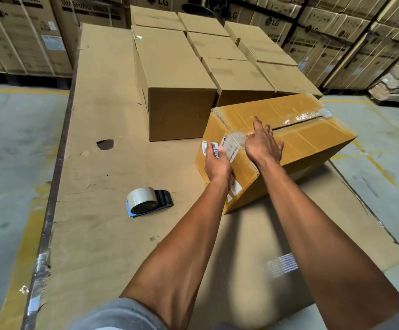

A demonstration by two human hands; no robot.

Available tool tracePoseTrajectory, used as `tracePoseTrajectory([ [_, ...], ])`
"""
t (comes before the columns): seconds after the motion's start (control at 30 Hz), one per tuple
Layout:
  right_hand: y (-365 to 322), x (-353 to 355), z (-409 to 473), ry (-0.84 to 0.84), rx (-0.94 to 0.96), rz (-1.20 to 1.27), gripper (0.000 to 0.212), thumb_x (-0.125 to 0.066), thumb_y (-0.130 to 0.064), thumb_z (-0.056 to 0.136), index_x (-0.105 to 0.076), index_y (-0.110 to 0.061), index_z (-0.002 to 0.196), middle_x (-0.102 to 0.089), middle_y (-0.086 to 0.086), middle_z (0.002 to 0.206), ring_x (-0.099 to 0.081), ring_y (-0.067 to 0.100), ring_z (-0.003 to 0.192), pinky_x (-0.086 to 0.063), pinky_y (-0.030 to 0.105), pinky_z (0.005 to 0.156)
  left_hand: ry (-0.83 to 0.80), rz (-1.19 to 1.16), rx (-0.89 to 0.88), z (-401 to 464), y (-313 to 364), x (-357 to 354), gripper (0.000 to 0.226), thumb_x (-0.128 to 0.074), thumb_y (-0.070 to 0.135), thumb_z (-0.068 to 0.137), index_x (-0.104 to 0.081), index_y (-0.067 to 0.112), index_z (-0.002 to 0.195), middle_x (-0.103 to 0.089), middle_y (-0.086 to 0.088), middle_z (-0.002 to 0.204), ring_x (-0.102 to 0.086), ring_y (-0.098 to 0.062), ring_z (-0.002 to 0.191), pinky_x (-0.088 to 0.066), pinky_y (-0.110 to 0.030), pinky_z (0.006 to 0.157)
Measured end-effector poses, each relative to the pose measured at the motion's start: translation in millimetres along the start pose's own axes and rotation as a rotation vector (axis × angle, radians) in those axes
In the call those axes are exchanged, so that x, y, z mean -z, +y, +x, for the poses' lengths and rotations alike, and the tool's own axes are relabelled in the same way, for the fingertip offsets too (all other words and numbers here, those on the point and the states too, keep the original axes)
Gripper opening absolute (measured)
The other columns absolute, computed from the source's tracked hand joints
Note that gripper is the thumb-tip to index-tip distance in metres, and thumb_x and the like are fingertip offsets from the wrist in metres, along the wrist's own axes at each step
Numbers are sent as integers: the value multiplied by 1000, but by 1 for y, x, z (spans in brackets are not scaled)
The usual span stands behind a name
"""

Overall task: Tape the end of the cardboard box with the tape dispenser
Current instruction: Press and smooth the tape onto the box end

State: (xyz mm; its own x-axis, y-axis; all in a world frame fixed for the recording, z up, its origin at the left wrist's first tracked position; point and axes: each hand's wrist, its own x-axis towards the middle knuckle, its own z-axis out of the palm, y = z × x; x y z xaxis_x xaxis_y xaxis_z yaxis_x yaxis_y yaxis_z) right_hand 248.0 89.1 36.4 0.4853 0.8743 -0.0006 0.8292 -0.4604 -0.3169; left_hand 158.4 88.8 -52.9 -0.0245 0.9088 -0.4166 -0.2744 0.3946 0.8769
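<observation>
Both flat hands, fingers (256, 125) spread, press glossy tape onto the cardboard box (296, 136).

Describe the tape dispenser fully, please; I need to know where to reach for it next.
The tape dispenser has a dark ribbed handle, a blue plate at its base and a roll of tan glossy packing tape. It lies on its side on the flat brown cardboard sheet, the roll end nearer the camera. No hand touches it: both the left hand and the right hand rest on the yellow-brown cardboard box to its right.
</observation>
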Motion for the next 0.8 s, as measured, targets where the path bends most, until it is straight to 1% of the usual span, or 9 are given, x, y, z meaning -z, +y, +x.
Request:
tracePoseTrajectory([
  [0.07,4,6,-6,-59,183,96,59,-34,-24,111,-21,-44,166,-8,0,178,-9,24,165,-5,61,131,19,211,-194,-14,-2,-1,62,-40,49,116,-23,31,172,-31,4,177,-30,-24,163,-24,-45,132],
  [0.13,13,13,-12,-153,361,245,51,-35,-24,114,-36,-40,162,-20,-6,176,-12,16,163,-10,55,133,-17,328,-393,-33,-5,-7,64,-31,52,116,-15,29,174,-16,9,181,-14,-16,167,-13,-44,132],
  [0.2,26,16,-14,-221,495,200,48,-35,-26,115,-41,-33,162,-30,-10,172,-15,11,162,-12,53,133,-58,411,-503,-44,-12,-12,65,-23,57,115,-9,33,174,-9,14,181,-6,-11,167,-8,-45,133],
  [0.27,37,15,-13,-239,574,18,50,-30,-34,115,-31,-35,165,-25,-18,173,-12,9,162,-9,53,133,-81,457,-499,-45,-20,-10,66,-17,62,114,-3,37,173,-5,18,181,-2,-9,167,-6,-49,133],
  [0.37,40,11,-12,-199,535,-124,53,-22,-44,114,-19,-43,166,-16,-27,171,-3,12,164,-3,52,133,-77,581,-477,-40,-27,-3,68,-11,68,111,3,41,172,-1,21,180,1,-11,168,-6,-54,130],
  [0.53,33,6,-15,-154,499,-208,57,-15,-47,113,-12,-33,168,-9,-20,173,7,20,164,0,59,132,-95,660,-298,-37,-42,3,72,-9,70,110,7,38,172,-5,14,182,3,-14,168,-8,-62,127],
  [0.63,30,4,-15,-125,437,-209,63,-12,-52,111,-14,-26,169,-6,-14,175,6,20,163,1,56,132,-112,668,-207,-34,-47,5,74,-9,69,110,6,33,173,-4,9,182,5,-15,168,-5,-67,129],
  [0.7,30,5,-16,-118,431,-190,65,-10,-54,111,-11,-25,169,-3,-13,176,7,18,163,1,55,132,-104,656,-249,-34,-42,4,73,-11,65,112,5,30,173,-1,9,182,5,-14,168,-6,-64,130],
  [0.8,35,9,-22,-100,535,-143,62,-5,-56,109,-6,-38,168,0,-21,174,9,13,163,2,53,132,-82,579,-495,-44,-29,-1,66,-13,61,114,3,36,173,3,17,181,5,-6,167,-3,-47,127],
])
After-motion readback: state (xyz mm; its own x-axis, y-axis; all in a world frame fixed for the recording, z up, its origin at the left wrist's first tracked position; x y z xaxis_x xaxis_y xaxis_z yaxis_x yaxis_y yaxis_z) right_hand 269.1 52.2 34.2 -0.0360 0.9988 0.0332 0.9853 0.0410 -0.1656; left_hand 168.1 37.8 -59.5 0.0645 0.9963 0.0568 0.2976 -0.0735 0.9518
